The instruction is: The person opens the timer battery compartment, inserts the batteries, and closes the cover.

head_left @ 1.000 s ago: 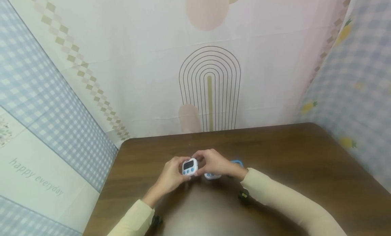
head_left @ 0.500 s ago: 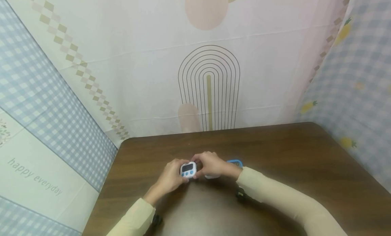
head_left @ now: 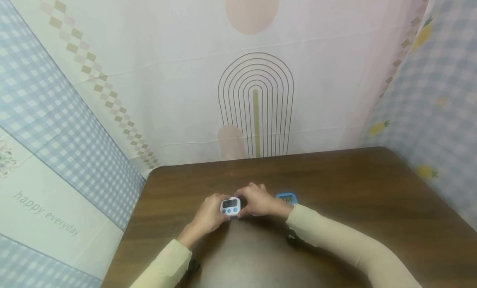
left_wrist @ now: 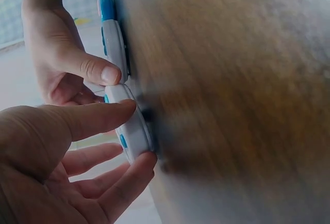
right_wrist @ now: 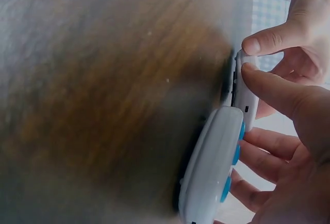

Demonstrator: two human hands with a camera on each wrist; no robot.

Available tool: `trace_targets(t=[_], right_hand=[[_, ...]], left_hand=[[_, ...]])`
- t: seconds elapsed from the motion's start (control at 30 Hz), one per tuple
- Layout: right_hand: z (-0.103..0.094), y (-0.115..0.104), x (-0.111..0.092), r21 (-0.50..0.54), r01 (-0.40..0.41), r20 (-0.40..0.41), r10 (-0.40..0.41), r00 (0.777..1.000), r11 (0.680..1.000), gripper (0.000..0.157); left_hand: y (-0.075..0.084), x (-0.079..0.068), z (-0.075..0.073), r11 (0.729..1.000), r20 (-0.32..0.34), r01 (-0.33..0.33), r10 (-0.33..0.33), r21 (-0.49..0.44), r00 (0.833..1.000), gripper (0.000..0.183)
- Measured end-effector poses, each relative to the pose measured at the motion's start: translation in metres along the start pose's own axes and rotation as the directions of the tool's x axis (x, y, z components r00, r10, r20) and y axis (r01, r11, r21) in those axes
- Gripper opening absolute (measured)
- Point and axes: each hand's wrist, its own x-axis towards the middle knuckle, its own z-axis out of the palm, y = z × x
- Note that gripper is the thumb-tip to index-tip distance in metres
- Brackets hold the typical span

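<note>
A small white digital timer (head_left: 230, 206) with a dark display and blue buttons is held between both hands, its face up. My left hand (head_left: 209, 214) grips its left side, thumb at the near edge and fingers at the far edge. On the other side, my right hand (head_left: 257, 200) pinches it with the thumb near and fingers beyond. The left wrist view shows the held timer (left_wrist: 135, 131) low over the wood; whether it touches is unclear. Close beside it, a second white timer (right_wrist: 211, 162) with blue buttons lies under my right hand, mostly hidden in the head view.
A blue timer (head_left: 286, 197) with digits on its display lies just beyond my right wrist. The brown wooden table (head_left: 335, 184) ends at a patterned white cloth backdrop (head_left: 179, 114), with checked cloths (head_left: 439, 114) at the sides.
The held timer has come down slightly and levelled from its tilt, both hands moving with it. Faint digits now show on its display. More of the blue timer is visible past the right wrist.
</note>
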Motion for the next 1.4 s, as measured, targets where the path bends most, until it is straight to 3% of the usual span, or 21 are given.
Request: trace_targets(t=[0.37,0.7,0.87,1.13,1.4], right_hand=[[0.006,-0.002,0.000,-0.047,-0.029,-0.002,0.029,1.000,0.998,0.054],[0.001,0.002,0.002,-0.090,-0.006,0.026,0.008,1.000,0.996,0.064],[-0.008,0.012,0.000,-0.091,0.007,0.043,-0.004,0.999,0.996,0.069],[-0.014,0.035,-0.020,-0.010,-0.062,0.002,0.062,0.998,0.998,0.050],[-0.022,0.059,-0.035,-0.030,-0.094,-0.026,0.093,0.995,0.995,0.055]], left_hand=[[-0.001,-0.002,0.003,1.000,0.000,0.006,-0.006,-0.004,1.000,0.056],[0.000,0.003,-0.005,1.000,0.019,-0.001,0.001,-0.018,1.000,0.060],[0.001,0.008,-0.010,1.000,0.016,0.005,-0.005,-0.021,1.000,0.062],[0.000,0.009,-0.011,1.000,-0.047,0.019,-0.020,-0.023,0.999,0.050],[-0.008,0.009,-0.012,0.994,-0.090,0.044,-0.036,0.095,0.995,0.055]])
